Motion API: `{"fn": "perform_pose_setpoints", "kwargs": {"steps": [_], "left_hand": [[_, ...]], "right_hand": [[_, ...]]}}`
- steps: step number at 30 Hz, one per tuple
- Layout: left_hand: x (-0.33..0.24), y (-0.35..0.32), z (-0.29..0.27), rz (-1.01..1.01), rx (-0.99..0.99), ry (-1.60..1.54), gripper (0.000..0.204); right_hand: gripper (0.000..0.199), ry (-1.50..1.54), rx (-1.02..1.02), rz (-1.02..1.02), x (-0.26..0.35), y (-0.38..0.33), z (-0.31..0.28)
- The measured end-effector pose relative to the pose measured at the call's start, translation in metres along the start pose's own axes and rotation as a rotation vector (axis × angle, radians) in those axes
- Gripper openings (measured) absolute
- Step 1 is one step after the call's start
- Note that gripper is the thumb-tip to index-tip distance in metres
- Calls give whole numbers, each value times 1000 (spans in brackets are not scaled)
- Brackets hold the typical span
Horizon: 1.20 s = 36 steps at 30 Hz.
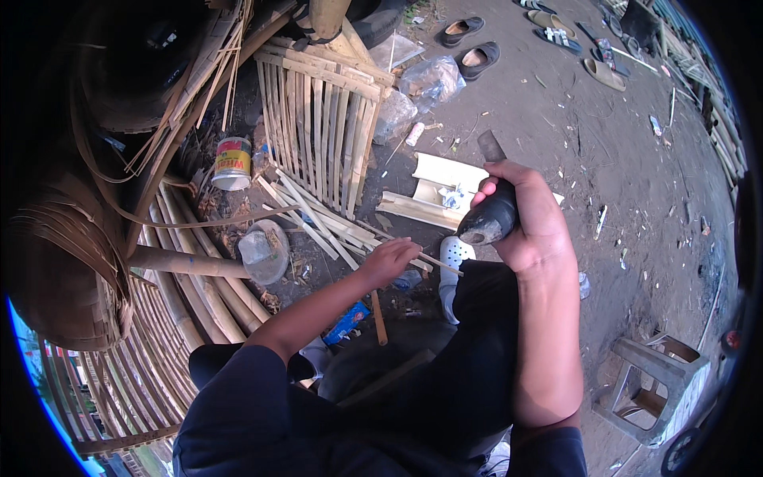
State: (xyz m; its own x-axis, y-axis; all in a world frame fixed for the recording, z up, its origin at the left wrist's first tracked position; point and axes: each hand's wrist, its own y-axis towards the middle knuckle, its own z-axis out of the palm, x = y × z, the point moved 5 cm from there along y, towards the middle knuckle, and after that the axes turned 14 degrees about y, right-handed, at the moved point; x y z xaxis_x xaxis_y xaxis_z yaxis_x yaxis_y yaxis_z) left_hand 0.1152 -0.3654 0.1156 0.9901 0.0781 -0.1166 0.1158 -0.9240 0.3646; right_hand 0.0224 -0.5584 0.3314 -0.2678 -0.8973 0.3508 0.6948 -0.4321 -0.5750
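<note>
My right hand is wrapped round the thick black handle of a knife, raised over the ground, with its short, broad blade pointing away from me. Low on the left, my left hand is closed, palm down, at the near end of a loose pile of split bamboo strips. A thin bamboo strip sticks out to the right from under its fingers, which partly hide the grip. Just beyond that strip shows a white clog with holes on my foot.
A slatted bamboo panel leans ahead, near a tin can and a round tub. Split bamboo pieces lie beyond my hands. Bamboo poles stretch along the left. A plastic stool stands at right; shoes lie far off.
</note>
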Motion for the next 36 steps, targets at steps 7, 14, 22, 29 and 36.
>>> {"fn": "perform_pose_setpoints", "kwargs": {"steps": [7,14,22,29,36], "left_hand": [[-9,-8,-99,121,-111,111,24],[-15,-51,-136,120,97,82,35],[4,-79,-133,-52,220,197,45],[121,-92,-88,-373,277,941,40],[165,-88,65,-738,884,-145,44]], "right_hand": [[8,24,-27,12,-4,7,-5],[8,3,-21,38,-4,6,-4],[8,18,-15,29,-4,8,0],[9,14,-20,35,0,7,-3],[10,13,-33,-13,1,6,-3]]}}
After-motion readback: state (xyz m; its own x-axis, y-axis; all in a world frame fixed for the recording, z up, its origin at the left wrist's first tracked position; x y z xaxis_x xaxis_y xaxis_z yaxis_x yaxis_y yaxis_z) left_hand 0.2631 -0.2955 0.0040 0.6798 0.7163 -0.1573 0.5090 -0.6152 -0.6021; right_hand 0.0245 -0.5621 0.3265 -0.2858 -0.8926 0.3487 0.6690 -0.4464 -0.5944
